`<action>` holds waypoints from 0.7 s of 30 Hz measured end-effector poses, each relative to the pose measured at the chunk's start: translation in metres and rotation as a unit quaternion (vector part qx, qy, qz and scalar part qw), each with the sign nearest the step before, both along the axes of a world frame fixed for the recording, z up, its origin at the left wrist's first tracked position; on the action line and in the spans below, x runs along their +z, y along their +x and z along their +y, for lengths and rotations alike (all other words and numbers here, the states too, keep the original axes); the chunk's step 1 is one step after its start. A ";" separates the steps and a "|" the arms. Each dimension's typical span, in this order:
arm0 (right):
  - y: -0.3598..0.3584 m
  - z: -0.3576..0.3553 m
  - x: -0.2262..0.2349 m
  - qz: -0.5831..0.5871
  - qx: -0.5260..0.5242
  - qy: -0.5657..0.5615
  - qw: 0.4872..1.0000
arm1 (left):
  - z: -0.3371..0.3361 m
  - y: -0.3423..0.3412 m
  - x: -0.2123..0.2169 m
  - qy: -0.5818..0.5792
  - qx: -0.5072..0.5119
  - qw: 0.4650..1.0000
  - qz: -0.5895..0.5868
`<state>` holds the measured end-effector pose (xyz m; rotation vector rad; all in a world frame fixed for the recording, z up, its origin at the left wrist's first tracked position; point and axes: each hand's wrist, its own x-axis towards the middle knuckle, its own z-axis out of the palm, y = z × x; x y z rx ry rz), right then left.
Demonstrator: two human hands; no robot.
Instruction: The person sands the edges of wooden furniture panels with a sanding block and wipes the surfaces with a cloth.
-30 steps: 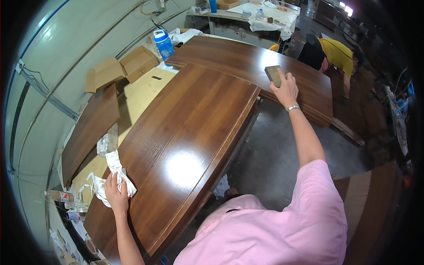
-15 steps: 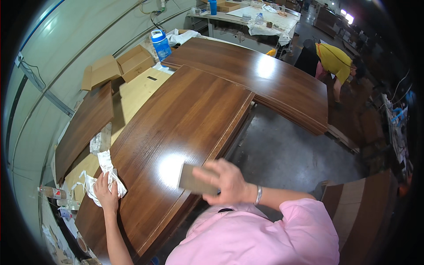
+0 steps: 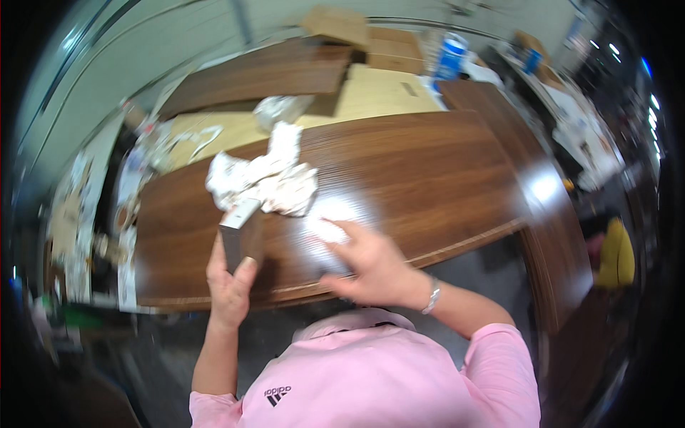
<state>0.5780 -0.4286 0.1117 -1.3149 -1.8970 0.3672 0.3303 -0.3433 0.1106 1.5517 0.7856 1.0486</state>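
My left hand (image 3: pixel 230 285) grips a small brown rectangular block (image 3: pixel 240 234) and holds it upright over the near edge of the glossy dark wooden tabletop (image 3: pixel 428 171). Just beyond the block, a crumpled white cloth (image 3: pixel 265 180) lies on the wood. My right hand (image 3: pixel 371 265) rests flat, fingers spread, on the shiny patch of the tabletop beside the block; it holds nothing. A watch sits on my right wrist (image 3: pixel 430 296).
Cardboard sheets (image 3: pixel 371 100) and boxes (image 3: pixel 335 25) lie behind the table with a loose dark wooden panel (image 3: pixel 264 75). A blue and white container (image 3: pixel 449 55) stands at the back. Clutter lines the left side (image 3: pixel 128 178). A second wooden top curves off at the right (image 3: pixel 564 242).
The view swung left. The brown block passed from my right hand to my left, which let go of the white cloth. My right hand now lies flat on the tabletop.
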 end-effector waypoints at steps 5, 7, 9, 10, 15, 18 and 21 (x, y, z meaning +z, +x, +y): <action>0.004 0.090 0.003 -0.150 0.009 0.061 0.987 | -0.030 -0.062 -0.007 0.267 0.168 0.914 0.255; -0.019 0.125 -0.001 -0.169 0.072 0.070 0.980 | -0.056 -0.034 -0.015 0.328 0.116 0.869 0.352; -0.032 0.161 -0.012 -0.211 0.090 0.071 0.971 | -0.073 0.005 -0.031 0.353 0.030 0.868 0.348; -0.034 0.181 -0.022 -0.227 0.086 0.060 0.968 | -0.078 0.022 -0.042 0.361 -0.002 0.867 0.345; -0.043 0.216 -0.062 -0.277 0.069 -0.002 0.958 | -0.072 0.002 -0.071 0.401 0.099 0.848 0.332; -0.046 0.210 -0.068 -0.279 0.053 0.011 0.959 | -0.042 -0.111 -0.059 0.279 0.309 0.823 0.388; -0.055 0.202 -0.060 -0.276 0.058 0.016 0.959 | -0.049 -0.192 -0.089 0.214 0.590 0.616 0.476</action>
